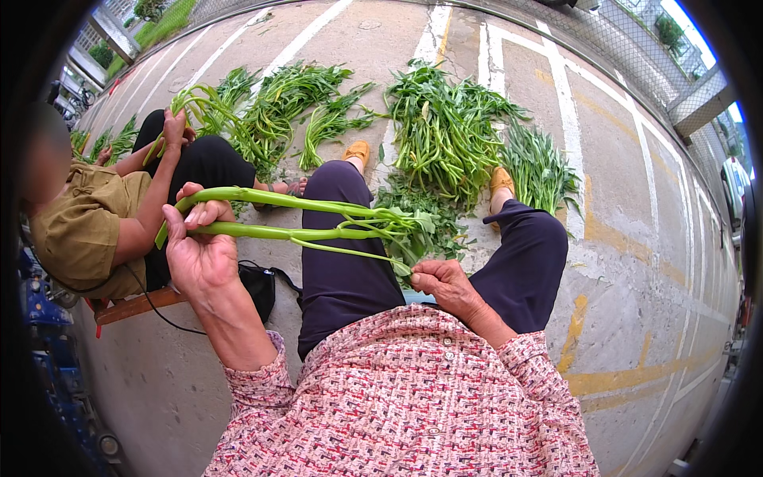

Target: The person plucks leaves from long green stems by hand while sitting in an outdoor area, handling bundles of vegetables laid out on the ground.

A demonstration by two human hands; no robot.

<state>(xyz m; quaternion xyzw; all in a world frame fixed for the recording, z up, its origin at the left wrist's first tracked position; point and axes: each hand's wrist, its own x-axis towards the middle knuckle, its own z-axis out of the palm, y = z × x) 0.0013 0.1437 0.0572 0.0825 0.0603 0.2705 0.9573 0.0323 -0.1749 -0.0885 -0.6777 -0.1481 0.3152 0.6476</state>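
My left hand [205, 253] is raised in front of my left thigh, its fingers closed round the thick ends of a few water spinach stalks [286, 232]. The stalks stretch to the right across my lap, their leafy ends between my knees. There my right hand [449, 286] pinches the tip of one thin side shoot, thumb pressed against the fingers. Beyond my knees, loose leaves [437, 215] lie on the ground below a large heap of water spinach [441, 131]. A smaller bundle [540, 167] rests beside my right foot.
At my left a co-worker in a brown shirt [87, 211] sits on a low wooden seat [143, 306], holding green stalks in both hands. More greens [286, 103] lie ahead of that person. A black bag [258, 290] stands between us. White and yellow lines mark the concrete [628, 318].
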